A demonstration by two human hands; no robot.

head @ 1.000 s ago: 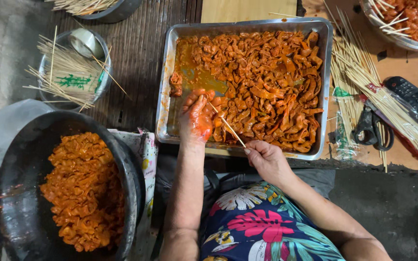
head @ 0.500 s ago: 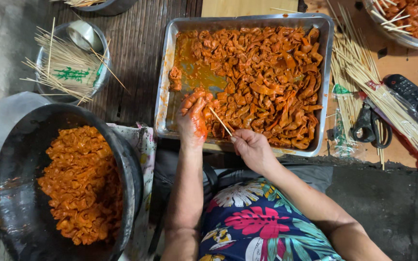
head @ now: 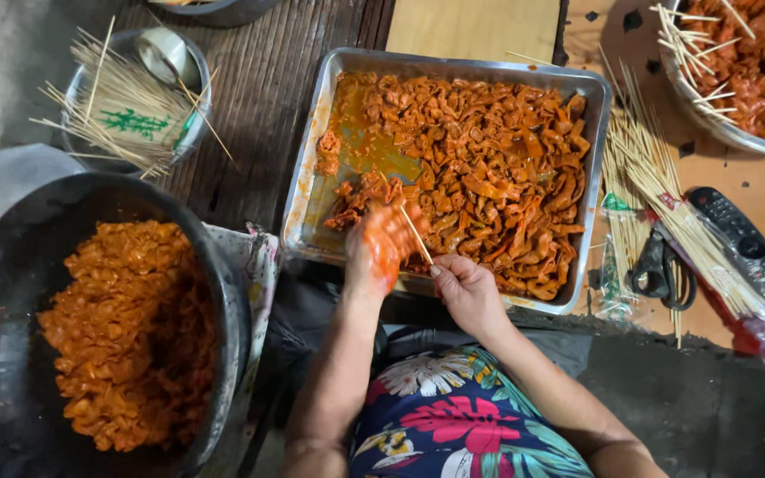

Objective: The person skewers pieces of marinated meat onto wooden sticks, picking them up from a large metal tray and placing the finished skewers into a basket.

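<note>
Seen from above, a person in a flowered garment works at a low surface [head: 276, 80] of dark wooden slats. Nearest, the right hand [head: 467, 292] is closed around the blunt end of one thin bamboo skewer [head: 415, 235], its point aimed up and left. The left hand [head: 381, 248], coated in orange sauce, is curled around a piece of marinated meat [head: 389, 196] at the skewer's tip, just over the near rim of a metal tray [head: 301, 199]. The sharp point sits very close to the left fingers, so a slip on the slick sauce could likely prick them; the greasy meat could also slide off and drop over the rim. One tray holds a heap of meat strips [head: 489, 168], too many to count. To the left stands one large dark pan [head: 227, 301] full of the same meat. Beyond it, one small metal bowl [head: 73, 88] bristles with loose skewers. To the right lie one pair of scissors [head: 661, 265], one remote control [head: 741, 239] and bundled skewers [head: 666, 190]. Far right, one bowl of threaded meat [head: 737, 62].
</note>
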